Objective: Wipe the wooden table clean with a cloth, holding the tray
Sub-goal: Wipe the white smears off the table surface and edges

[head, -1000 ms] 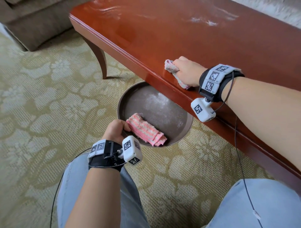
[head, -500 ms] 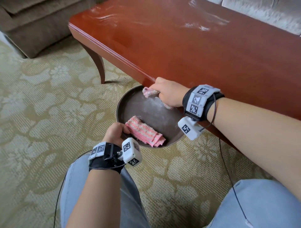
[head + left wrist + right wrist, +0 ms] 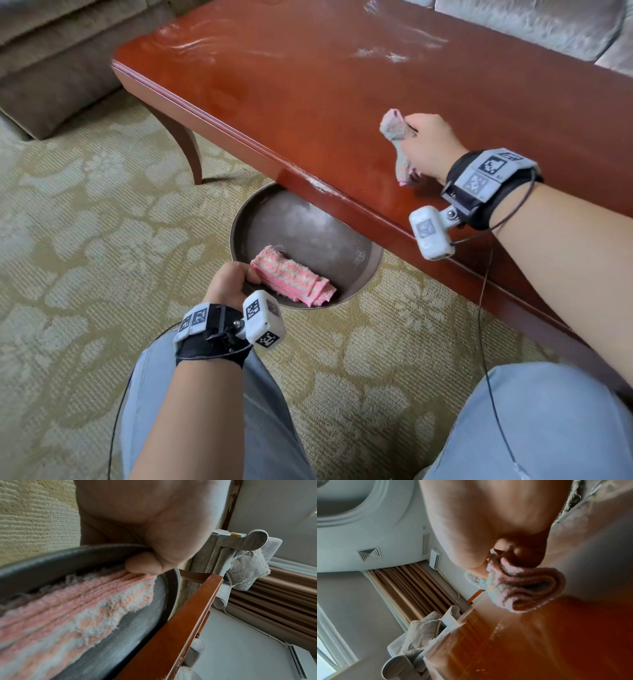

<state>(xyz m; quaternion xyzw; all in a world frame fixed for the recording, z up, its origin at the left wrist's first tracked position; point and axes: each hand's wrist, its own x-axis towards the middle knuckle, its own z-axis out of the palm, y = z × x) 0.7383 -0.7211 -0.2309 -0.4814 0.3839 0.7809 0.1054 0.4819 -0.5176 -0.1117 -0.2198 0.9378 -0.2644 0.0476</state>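
My right hand (image 3: 423,144) grips a bunched pink cloth (image 3: 399,144) over the red-brown wooden table (image 3: 308,89), near its front edge. In the right wrist view the folded cloth (image 3: 525,588) hangs from my curled fingers just above the glossy top. My left hand (image 3: 227,284) grips the near rim of a round dark tray (image 3: 308,226) held below the table edge, its far part hidden under the table. A second folded pink-striped cloth (image 3: 291,279) lies in the tray. The left wrist view shows my thumb (image 3: 144,565) over the tray rim (image 3: 68,553), touching that cloth (image 3: 77,601).
White dust streaks (image 3: 387,51) lie on the far part of the tabletop and a smear (image 3: 318,181) marks the front edge. A brown sofa (image 3: 51,51) stands far left, a grey sofa (image 3: 531,24) behind the table. Patterned carpet (image 3: 85,240) surrounds my knees (image 3: 548,428).
My right hand has lifted the cloth from over the tray's edge back up onto the tabletop, moving right and away. The left hand keeps holding the tray in place.
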